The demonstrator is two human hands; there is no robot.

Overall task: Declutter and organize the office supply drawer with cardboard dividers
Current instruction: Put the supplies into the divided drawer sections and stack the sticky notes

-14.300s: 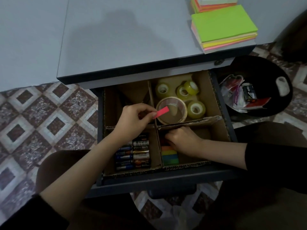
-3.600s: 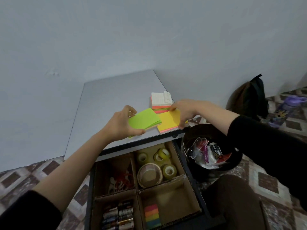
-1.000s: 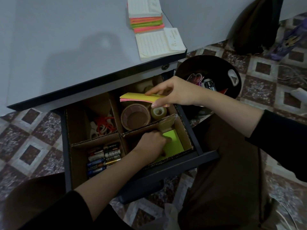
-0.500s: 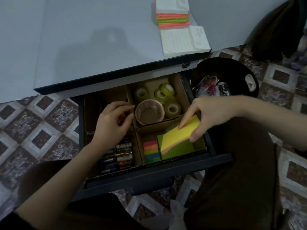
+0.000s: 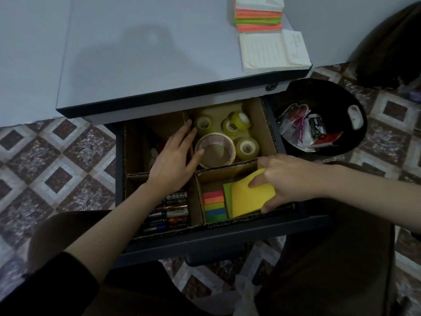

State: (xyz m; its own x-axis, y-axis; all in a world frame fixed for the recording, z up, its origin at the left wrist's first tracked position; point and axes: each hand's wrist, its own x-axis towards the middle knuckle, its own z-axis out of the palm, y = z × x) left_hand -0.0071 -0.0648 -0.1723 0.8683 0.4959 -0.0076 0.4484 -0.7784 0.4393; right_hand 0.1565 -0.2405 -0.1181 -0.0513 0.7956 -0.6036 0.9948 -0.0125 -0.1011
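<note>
Right hand (image 5: 293, 179) is gripping the yellow pad (image 5: 250, 197) — thumb on the near edge, fingers curled over the top. The pad sits skewed over the green pad (image 5: 227, 197) in the near-right compartment of the drawer (image 5: 205, 238). Plan: turn it square, lower it flat onto the green one, keep it off the colour tabs (image 5: 214, 206) beside it, and don't shove the cardboard divider (image 5: 227, 166). Left hand (image 5: 175, 160) is flat with fingers straight, resting on the centre divider by the big tape roll (image 5: 215, 150) — a decent brace while I seat the pad. More pads (image 5: 258, 17) wait on the cabinet top.
</note>
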